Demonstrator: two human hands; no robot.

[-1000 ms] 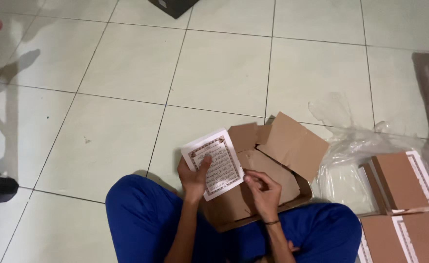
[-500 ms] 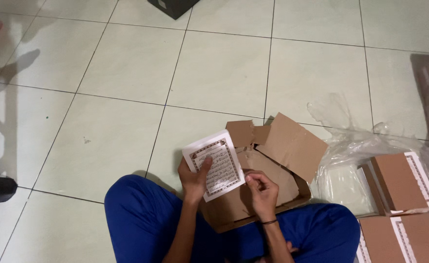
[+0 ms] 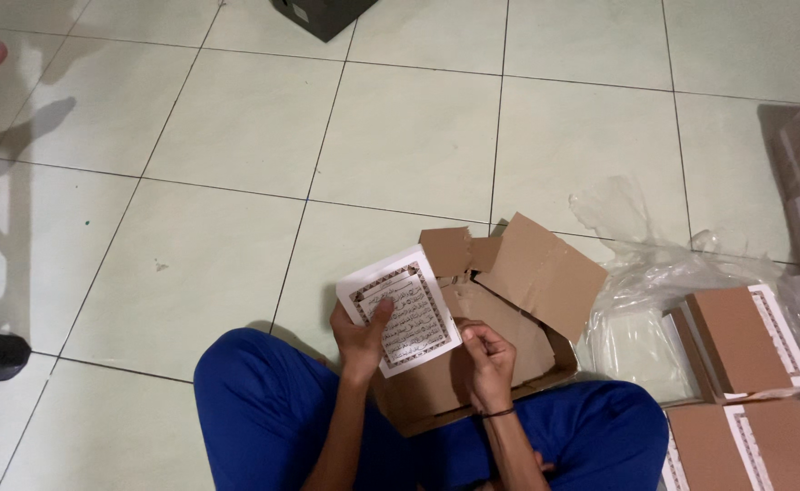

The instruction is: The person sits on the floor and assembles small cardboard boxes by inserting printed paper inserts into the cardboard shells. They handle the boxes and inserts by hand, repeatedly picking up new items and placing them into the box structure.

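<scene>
Printed sheet [image 3: 402,314] is being gripped by left hand [image 3: 361,335] above the cardboard box [image 3: 509,318]; right hand [image 3: 488,356] is pinching its edge.

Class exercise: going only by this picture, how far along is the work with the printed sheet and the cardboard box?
Done: the cardboard box lies on the lap with its flaps folded open. In hand: the left hand holds the printed sheet over the box, and the right hand rests on the box's cardboard. Left: the sheet is not yet in the box, whose flaps remain open.
</scene>
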